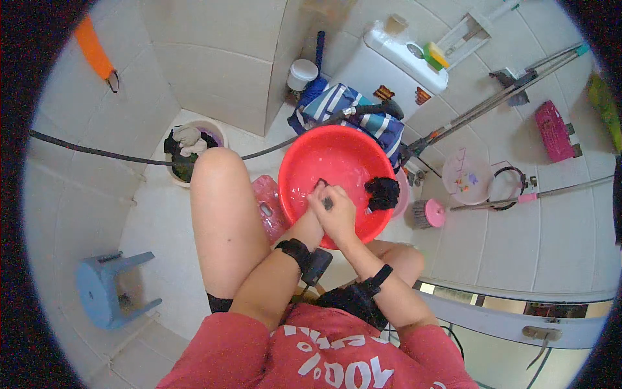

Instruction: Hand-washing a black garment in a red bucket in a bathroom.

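Observation:
A red basin (289, 162) holds water in front of me. Over its near part my two hands are pressed together. My left hand (315, 205) is partly covered by my right hand (339, 214), which wraps over it. Between the closed fingers shows a small dark piece of cloth (328, 203); most of it is hidden by the hands. A bunched black cloth (382, 194) hangs over the basin's right side, apart from my hands.
Left of the basin stand a pink plastic stool (267, 211) and a pale bucket (223, 139) with clothes. A black hose (97, 150) crosses behind my knee. A striped bag (343, 100) lies behind the basin. A blue stool (97, 295) lies tipped at left; a pink brush (430, 213) is at right.

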